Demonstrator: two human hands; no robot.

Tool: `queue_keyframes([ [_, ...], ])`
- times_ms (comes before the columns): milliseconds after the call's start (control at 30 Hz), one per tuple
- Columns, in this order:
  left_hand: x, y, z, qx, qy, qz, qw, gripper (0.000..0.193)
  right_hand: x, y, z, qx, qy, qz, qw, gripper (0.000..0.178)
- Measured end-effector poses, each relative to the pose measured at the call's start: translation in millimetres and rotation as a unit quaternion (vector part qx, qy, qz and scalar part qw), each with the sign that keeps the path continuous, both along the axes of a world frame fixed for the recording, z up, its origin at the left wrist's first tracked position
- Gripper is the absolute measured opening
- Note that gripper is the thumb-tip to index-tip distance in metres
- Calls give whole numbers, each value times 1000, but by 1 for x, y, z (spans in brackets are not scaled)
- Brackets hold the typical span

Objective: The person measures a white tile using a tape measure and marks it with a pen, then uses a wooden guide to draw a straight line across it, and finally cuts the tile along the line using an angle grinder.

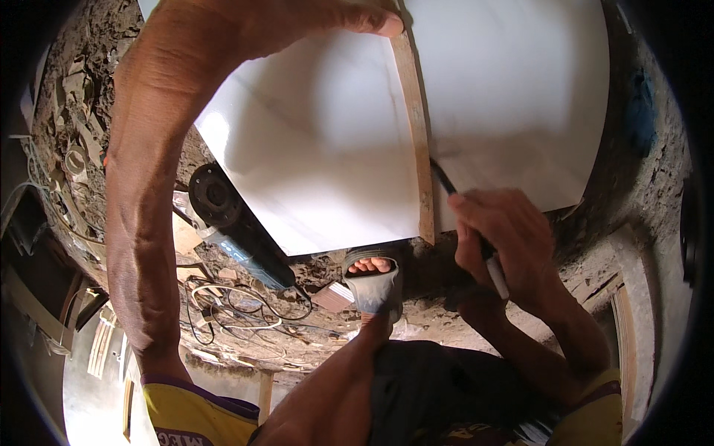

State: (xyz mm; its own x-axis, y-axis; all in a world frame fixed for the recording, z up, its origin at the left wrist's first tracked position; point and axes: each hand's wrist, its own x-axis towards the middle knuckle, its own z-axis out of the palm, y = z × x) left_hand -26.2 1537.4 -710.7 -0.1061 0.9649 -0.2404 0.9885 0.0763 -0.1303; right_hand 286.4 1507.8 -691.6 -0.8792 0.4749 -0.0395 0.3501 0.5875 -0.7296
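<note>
A large glossy white tile [520,82] with faint grey veining lies before me. Across it runs a narrow wooden strip [419,134], slightly bent by the lens, from the top edge to the tile's near edge. My left hand [327,18] reaches over from the left, its thumb pressed onto the strip's far end; the other fingers are cut off by the frame. My right hand [502,230] is closed around a dark marker pen [444,178] with a pale grey end. The pen's tip meets the tile just right of the strip.
An angle grinder [249,253] with a blue-black body lies left of the tile, beside tangled cables [238,305]. My sandalled foot [372,282] is at the tile's near edge. Rough ground with broken scraps [78,89] stretches left. A blue crumpled item [641,111] lies far right.
</note>
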Motion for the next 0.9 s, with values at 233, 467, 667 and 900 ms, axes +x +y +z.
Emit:
queue_keyframes([
  [233,2,0,-1,28,-3,4,1000,131,44,-41,7,-35,-17,31,999,32],
  [467,11,7,15,-32,-74,7,997,132,98,-83,24,-155,-121,127,972,31],
  [667,-66,4,-74,262,-118,-225,931,92,135,-28,70,-227,-209,242,920,42],
  [900,-5,45,-60,378,-344,126,851,24,157,33,133,-194,-272,103,937,39],
])
